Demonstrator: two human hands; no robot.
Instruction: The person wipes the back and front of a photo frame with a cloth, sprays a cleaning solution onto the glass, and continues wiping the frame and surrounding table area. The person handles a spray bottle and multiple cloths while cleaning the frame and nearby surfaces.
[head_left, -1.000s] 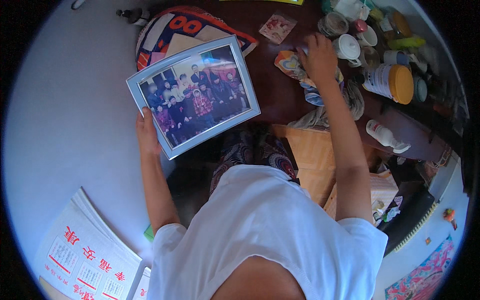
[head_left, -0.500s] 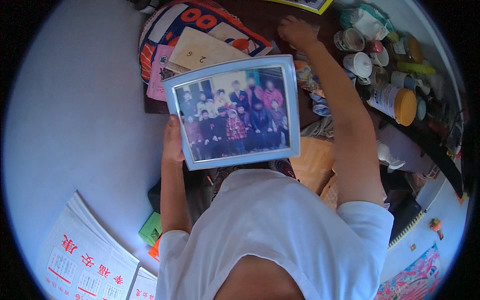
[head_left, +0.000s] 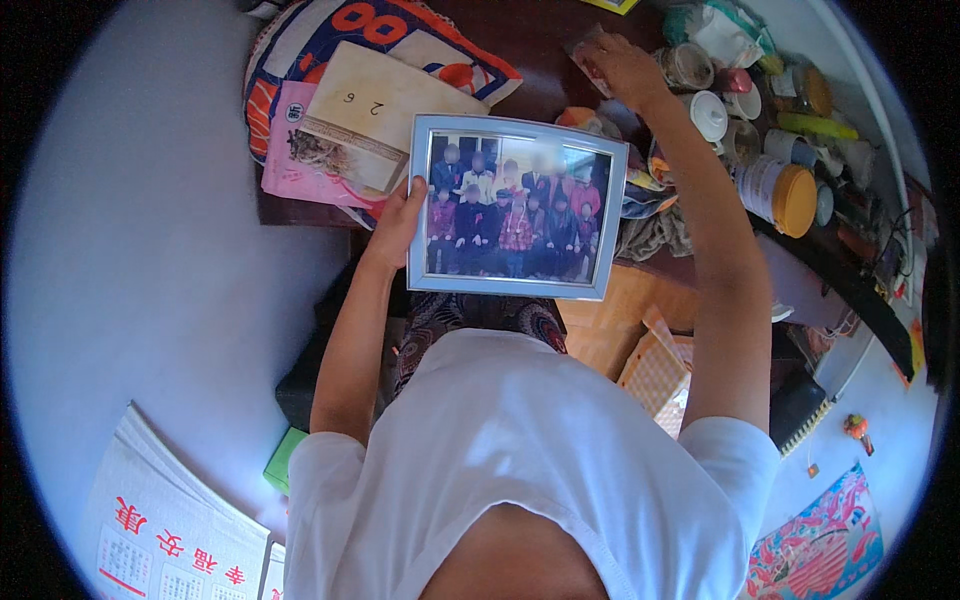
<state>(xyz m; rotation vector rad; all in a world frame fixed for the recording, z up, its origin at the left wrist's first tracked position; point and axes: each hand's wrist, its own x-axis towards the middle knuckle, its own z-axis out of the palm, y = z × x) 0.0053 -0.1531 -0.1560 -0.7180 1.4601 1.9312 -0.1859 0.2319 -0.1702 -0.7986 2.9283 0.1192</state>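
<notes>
My left hand (head_left: 396,228) grips the left edge of a pale blue picture frame (head_left: 417,205), thumb on its front. Behind the glass is a group photo of several people in two rows. The frame stands tilted up toward me over my lap. My right hand (head_left: 628,72) reaches over the dark table (head_left: 535,45), fingers closed on a small crumpled, partly see-through packet (head_left: 588,62); its exact kind is unclear. Left of the frame, a cream-coloured book or folder (head_left: 395,95) lies over a pink booklet (head_left: 282,165) and an orange-and-blue patterned cloth (head_left: 292,62).
Jars and cups crowd the table's right side, among them a white lidded mug (head_left: 706,117) and a yellow-lidded tub (head_left: 792,200). A grey cloth (head_left: 652,238) hangs at the near edge. A wall calendar (head_left: 175,520) is at lower left, and a yellow-edged item (head_left: 618,5) at the top.
The picture frame has moved right in my left hand and turned more level, uncovering more of the booklets. My right hand has shifted right; the packet now shows at its fingers. The view has shifted slightly.
</notes>
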